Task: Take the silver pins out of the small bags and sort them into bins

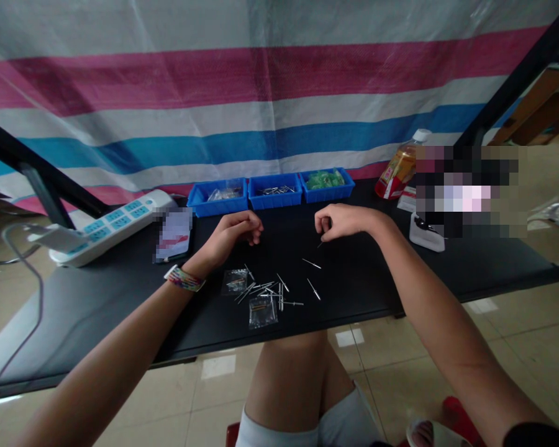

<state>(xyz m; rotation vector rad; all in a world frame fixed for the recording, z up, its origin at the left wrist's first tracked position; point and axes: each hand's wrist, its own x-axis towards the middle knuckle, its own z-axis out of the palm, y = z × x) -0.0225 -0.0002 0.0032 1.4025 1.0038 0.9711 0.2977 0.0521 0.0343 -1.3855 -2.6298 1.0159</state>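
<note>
Shiny thin metal pins (266, 290) lie on the black tabletop (377, 279); right hand (338, 221) pinches one pin, left hand (235, 233) curls empty. Best pinch gently.

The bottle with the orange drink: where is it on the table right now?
In the head view, the bottle stands at the table's far right, just right of the blue tray of green parts, against the striped tarp.

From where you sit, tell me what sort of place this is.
Probably a makeshift small-parts assembly or packing bench. Three blue bins of small parts line the back of a black table, loose metal pins and tiny plastic bags lie by the hands, and a striped tarp serves as a wall.
</note>
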